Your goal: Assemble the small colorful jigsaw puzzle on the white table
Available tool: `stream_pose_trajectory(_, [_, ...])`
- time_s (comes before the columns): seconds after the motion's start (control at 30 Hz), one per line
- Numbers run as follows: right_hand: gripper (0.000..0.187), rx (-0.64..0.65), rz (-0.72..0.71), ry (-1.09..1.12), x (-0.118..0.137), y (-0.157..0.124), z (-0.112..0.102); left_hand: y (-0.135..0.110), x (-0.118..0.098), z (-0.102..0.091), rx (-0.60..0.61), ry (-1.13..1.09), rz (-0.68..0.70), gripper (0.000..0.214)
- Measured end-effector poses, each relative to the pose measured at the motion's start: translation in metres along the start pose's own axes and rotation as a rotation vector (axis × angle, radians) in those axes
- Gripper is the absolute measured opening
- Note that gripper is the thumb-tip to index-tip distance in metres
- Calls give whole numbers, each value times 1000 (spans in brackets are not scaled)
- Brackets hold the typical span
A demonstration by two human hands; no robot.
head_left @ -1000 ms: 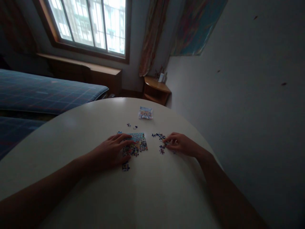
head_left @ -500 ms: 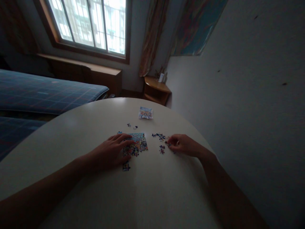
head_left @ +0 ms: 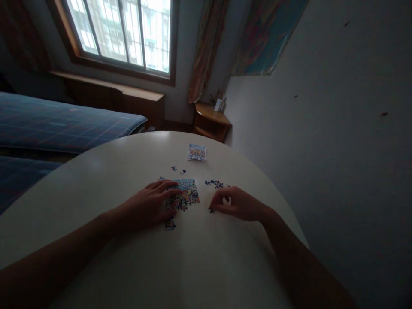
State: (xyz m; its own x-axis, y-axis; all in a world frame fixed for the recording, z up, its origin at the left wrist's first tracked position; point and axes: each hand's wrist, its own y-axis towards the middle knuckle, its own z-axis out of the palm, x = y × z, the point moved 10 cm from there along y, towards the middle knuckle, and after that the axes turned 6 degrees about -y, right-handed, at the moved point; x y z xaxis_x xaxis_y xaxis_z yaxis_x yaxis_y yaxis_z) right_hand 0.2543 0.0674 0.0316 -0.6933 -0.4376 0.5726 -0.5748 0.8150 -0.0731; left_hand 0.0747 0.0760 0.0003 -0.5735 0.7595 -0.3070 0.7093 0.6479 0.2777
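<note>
A partly assembled colourful jigsaw puzzle lies on a round white table. My left hand rests flat on the puzzle's left edge, fingers stretched out over it. My right hand hovers just right of the puzzle, thumb and forefinger pinched on a small dark puzzle piece. A cluster of loose pieces lies beyond my right hand. A small joined group of pieces sits under my left palm's edge.
A small printed picture card lies farther back on the table, with two stray pieces near it. A blue bed stands left, a wooden corner shelf behind, and a wall close on the right.
My right hand left the loose pile and moved left toward the puzzle, now pinching one piece. My left hand stayed on the puzzle.
</note>
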Motion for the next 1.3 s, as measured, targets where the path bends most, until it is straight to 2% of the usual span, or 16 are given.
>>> stream_pose_trajectory(0.1, [13, 19, -10, -24, 7, 6, 15, 0, -1, 0, 0, 6, -1, 49])
stream_pose_trajectory(0.17, [12, 7, -6, -60, 5, 7, 16, 0, 0, -1, 1, 14, -8, 50])
stream_pose_trajectory(0.37, [8, -192, 86, -199, -27, -4, -25, 1, -1, -1, 3, -15, 0, 49])
stream_pose_trajectory(0.5, [12, -143, 141, -220, -42, -8, -27, 0, 0, -2, 2, -10, 4, 50])
stream_pose_trajectory(0.7, [10, -61, 169, -240, -46, -5, -16, 1, -1, -2, 16, 0, -9, 48])
stream_pose_trajectory(0.93, [14, -168, 172, -288, -41, -3, -23, 1, 1, 0, 3, 2, 2, 50])
stream_pose_trajectory(1.03, [12, -175, 142, -300, -39, -1, -22, 2, 0, -3, -8, 13, -15, 47])
stream_pose_trajectory(1.13, [12, -175, 134, -325, -39, 0, -22, 5, -13, -9, -28, 7, 10, 42])
stream_pose_trajectory(1.2, [12, -171, 137, -335, -40, 0, -22, 6, -33, -10, -13, -19, 69, 43])
stream_pose_trajectory(1.3, [11, -169, 147, -331, -41, 0, -22, 3, -72, 0, 97, -78, 208, 49])
